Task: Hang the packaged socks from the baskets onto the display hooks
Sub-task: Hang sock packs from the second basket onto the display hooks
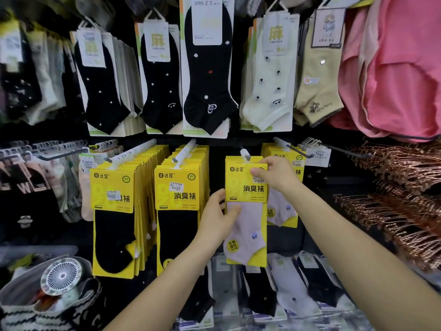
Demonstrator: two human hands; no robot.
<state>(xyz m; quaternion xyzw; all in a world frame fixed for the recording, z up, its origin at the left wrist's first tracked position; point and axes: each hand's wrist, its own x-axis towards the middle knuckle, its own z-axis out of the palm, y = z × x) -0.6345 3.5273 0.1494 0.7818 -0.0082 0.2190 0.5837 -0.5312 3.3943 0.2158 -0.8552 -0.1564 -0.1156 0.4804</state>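
Note:
A yellow-carded pack of pale pink socks (245, 211) hangs at the tip of a display hook (245, 154) in the middle row. My right hand (274, 174) pinches the pack's upper right corner, thumb on the front of the card. My left hand (216, 218) holds its left edge lower down, thumb lying across the sock. Behind and to the right, more of the same pink packs (284, 211) hang on a neighbouring hook (290, 146).
Two full hooks of yellow packs with black socks (114, 211) (177, 201) hang to the left. Above is a row of black and cream ankle socks (210, 68). Pink garments (393, 68) and copper hangers (393, 187) fill the right side. A bag with a small fan (62, 277) sits at lower left.

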